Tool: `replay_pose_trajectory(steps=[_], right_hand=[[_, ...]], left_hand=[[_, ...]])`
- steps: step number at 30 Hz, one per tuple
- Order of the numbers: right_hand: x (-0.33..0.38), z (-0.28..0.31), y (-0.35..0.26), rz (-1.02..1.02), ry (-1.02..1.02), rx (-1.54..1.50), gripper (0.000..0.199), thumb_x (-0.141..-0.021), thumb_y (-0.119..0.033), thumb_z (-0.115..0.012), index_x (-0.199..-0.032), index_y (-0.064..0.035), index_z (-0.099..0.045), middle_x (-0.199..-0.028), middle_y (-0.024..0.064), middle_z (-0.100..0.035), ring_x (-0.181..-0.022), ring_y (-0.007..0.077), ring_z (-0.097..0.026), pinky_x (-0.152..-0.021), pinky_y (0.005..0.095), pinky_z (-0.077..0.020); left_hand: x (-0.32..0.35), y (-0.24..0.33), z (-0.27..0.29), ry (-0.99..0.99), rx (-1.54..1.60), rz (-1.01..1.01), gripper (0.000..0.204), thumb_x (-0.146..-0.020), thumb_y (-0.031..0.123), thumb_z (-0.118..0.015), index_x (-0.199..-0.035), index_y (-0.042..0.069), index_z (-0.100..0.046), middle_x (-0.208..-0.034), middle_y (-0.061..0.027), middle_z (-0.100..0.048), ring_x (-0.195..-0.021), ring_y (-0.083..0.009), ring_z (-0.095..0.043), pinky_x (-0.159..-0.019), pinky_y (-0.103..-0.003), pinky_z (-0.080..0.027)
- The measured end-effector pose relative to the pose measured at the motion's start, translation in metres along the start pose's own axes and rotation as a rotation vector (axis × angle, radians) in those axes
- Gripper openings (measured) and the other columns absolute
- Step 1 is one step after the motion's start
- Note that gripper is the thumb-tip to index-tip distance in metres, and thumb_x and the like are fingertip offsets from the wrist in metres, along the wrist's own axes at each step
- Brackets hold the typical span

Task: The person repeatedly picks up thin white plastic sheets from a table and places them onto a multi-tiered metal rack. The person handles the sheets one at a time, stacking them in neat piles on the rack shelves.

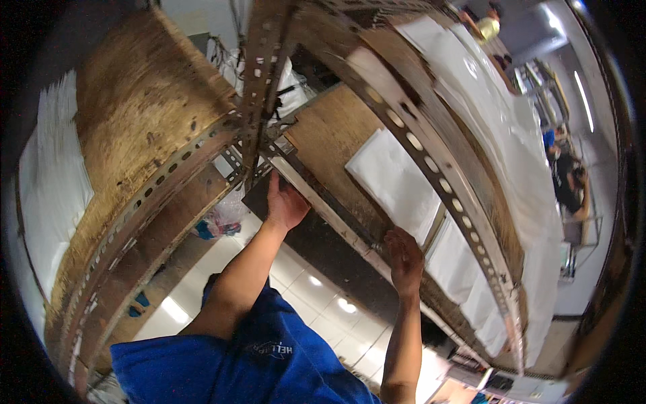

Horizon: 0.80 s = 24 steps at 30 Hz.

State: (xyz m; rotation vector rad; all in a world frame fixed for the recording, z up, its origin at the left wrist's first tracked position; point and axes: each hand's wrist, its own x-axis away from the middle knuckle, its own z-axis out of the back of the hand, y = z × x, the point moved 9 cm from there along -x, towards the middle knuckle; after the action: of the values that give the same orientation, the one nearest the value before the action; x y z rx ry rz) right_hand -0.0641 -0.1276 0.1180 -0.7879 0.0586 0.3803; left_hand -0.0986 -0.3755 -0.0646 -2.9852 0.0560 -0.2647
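My left hand is at the front rail of a metal shelf rack, near the corner post. Its thumb is stretched out, and the other fingertips are partly hidden by the rail. Further right, my right hand is raised over the same shelf edge, fingers loosely bent and slightly blurred, with nothing visible in it. Just beyond it, a stack of white sheets lies on the brown wooden shelf board. More white sheets lie on that level to the right.
A perforated metal upright stands between two racks. Above my right hand runs a slotted beam under an upper shelf with white plastic sheets. At left, a wooden board carries white sheets. People are in the background.
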Motion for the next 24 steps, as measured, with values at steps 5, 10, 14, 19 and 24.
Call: replay_pose_trajectory(steps=[5,10,14,19,24], right_hand=[[-0.097,-0.005,-0.004,0.025,-0.037,-0.083,0.025,-0.095,-0.006,-0.053,-0.119,0.0026,-0.056,-0.106,0.0105,-0.062,-0.094,0.0181,-0.061,-0.086,0.0323,-0.0504],[-0.190,-0.010,0.065,-0.056,-0.067,-0.245,0.034,-0.098,-0.017,-0.051,-0.126,0.0027,-0.050,-0.111,0.0115,-0.060,-0.098,0.0208,-0.061,-0.090,0.0340,-0.0493],[-0.250,-0.007,0.125,-0.073,-0.138,-0.162,0.055,-0.099,-0.042,-0.043,-0.131,0.0018,-0.045,-0.123,0.0136,-0.056,-0.110,0.0222,-0.058,-0.098,0.0367,-0.0434],[-0.320,-0.004,0.153,-0.128,-0.057,-0.217,0.046,-0.096,-0.038,-0.049,-0.124,-0.0010,-0.052,-0.117,0.0116,-0.059,-0.104,0.0227,-0.060,-0.093,0.0365,-0.0459],[-0.365,-0.033,0.099,0.005,0.084,-0.202,0.037,-0.092,-0.027,-0.060,-0.118,-0.0007,-0.055,-0.107,0.0099,-0.063,-0.096,0.0180,-0.061,-0.087,0.0314,-0.0472]], left_hand=[[-0.011,0.002,0.025,0.220,-0.268,-0.092,0.048,-0.085,0.044,-0.067,-0.118,0.010,-0.057,-0.116,-0.0073,-0.061,-0.109,-0.0230,-0.057,-0.094,-0.039,-0.045],[-0.012,0.013,0.021,0.294,-0.387,-0.185,0.043,-0.081,0.034,-0.073,-0.112,0.008,-0.059,-0.109,-0.0052,-0.064,-0.102,-0.0200,-0.059,-0.086,-0.037,-0.046],[-0.003,0.012,0.029,0.442,-0.501,-0.075,0.059,-0.078,0.037,-0.074,-0.122,0.004,-0.052,-0.116,-0.0084,-0.058,-0.111,-0.0211,-0.052,-0.092,-0.040,-0.039],[-0.011,0.008,0.046,0.461,-0.509,-0.224,0.073,-0.078,0.040,-0.074,-0.129,-0.002,-0.042,-0.126,-0.0161,-0.049,-0.117,-0.0247,-0.047,-0.096,-0.043,-0.037],[0.002,0.013,0.028,0.556,-0.445,-0.324,0.063,-0.083,0.033,-0.071,-0.127,-0.002,-0.043,-0.122,-0.0157,-0.053,-0.113,-0.0237,-0.051,-0.094,-0.041,-0.041]])
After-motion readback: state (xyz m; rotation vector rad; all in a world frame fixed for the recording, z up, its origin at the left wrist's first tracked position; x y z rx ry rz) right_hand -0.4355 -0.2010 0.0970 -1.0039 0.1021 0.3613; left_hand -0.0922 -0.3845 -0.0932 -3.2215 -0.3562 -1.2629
